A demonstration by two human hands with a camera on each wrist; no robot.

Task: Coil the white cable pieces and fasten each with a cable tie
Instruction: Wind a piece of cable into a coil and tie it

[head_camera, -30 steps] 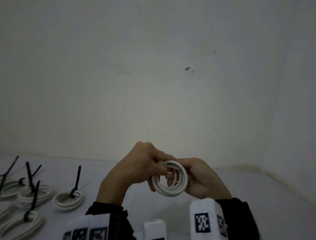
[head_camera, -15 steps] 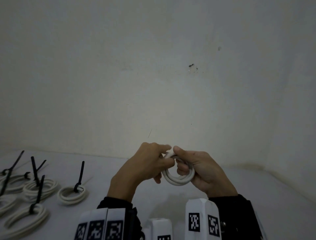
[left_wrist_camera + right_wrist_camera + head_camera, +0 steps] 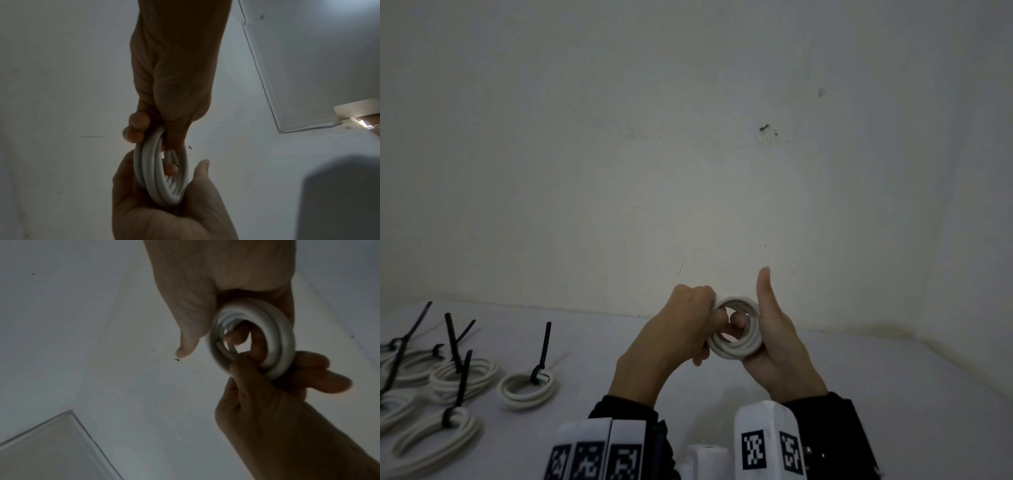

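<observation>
Your left hand [image 3: 671,337] pinches the smooth, round white cable coil [image 3: 736,329]; your right hand [image 3: 777,346] cradles it, fingers curled through, thumb upright, above the tabletop [image 3: 893,394].

All three views are dim and grey with soft grain, the head view brightest at a pale patch on the wall [image 3: 722,212] and darkening toward bent corners, while both wrist views show the hands backlit, shadowed and slightly motion-blurred.

Bare indoor room – scuffed white wall [image 3: 688,137]; white tabletop [image 3: 893,394], tied cable coils [image 3: 528,390]
</observation>
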